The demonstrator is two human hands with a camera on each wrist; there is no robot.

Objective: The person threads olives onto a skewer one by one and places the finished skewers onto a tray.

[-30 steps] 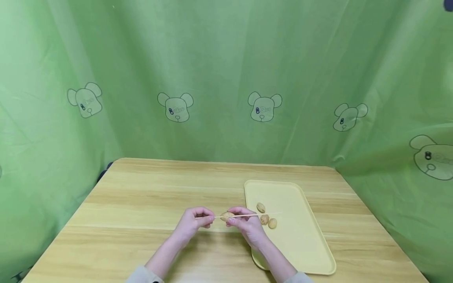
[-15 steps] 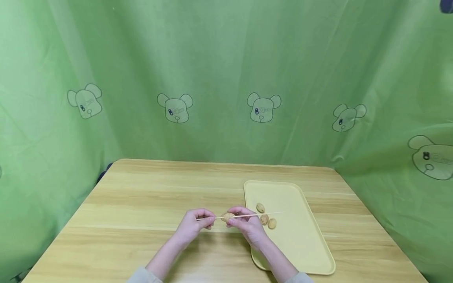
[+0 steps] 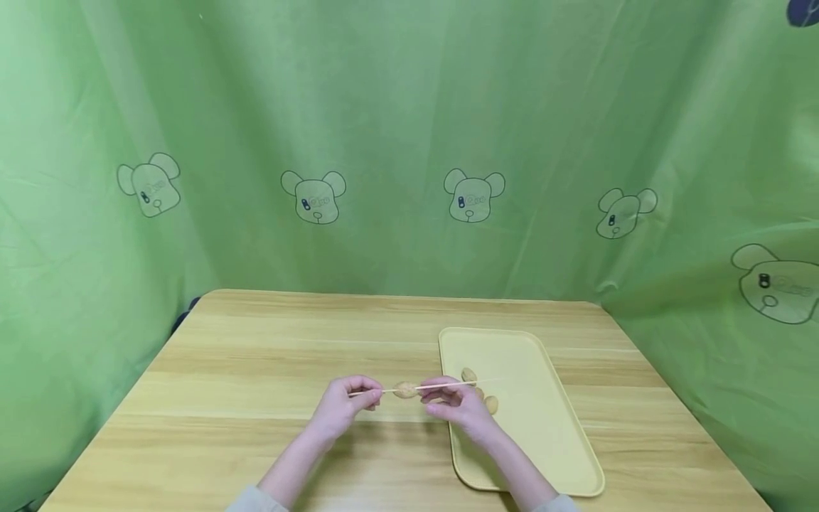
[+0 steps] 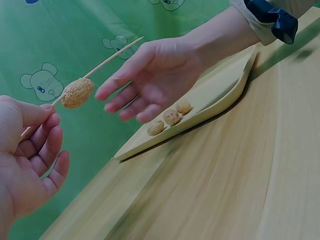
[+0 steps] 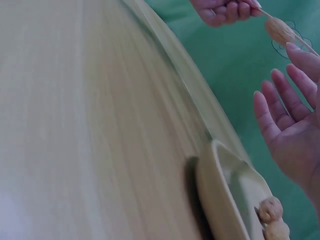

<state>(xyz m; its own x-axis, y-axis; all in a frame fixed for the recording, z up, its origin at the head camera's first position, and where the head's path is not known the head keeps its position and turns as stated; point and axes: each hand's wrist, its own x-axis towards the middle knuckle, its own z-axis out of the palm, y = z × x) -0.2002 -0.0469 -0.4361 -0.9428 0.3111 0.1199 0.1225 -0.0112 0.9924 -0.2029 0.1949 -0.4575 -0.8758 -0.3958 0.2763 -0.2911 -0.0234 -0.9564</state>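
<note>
A thin wooden skewer [image 4: 115, 55] runs through a wrinkled, golden-brown oval ball [image 4: 78, 93]. My left hand [image 3: 338, 410] pinches the skewer between thumb and forefinger, just left of the ball in the head view. To the right of the ball, my right hand [image 3: 470, 412] has its fingers spread loosely and holds nothing. In the left wrist view a gap shows between those fingertips and the ball, while the bare pointed end of the skewer rises past the hand. Both hands are raised above the table.
A pale yellow tray [image 3: 544, 448] lies on the right half of the wooden table [image 3: 256, 355]. Three similar balls sit on it near its left edge, one of them a brown ball [image 4: 171, 117] in the middle. Green curtain [image 3: 397, 107] hangs behind and on both sides.
My right hand has let go of the skewered ball and drawn off to the right, its fingers parting. The left hand keeps its pinch on the skewer and has shifted slightly left.
</note>
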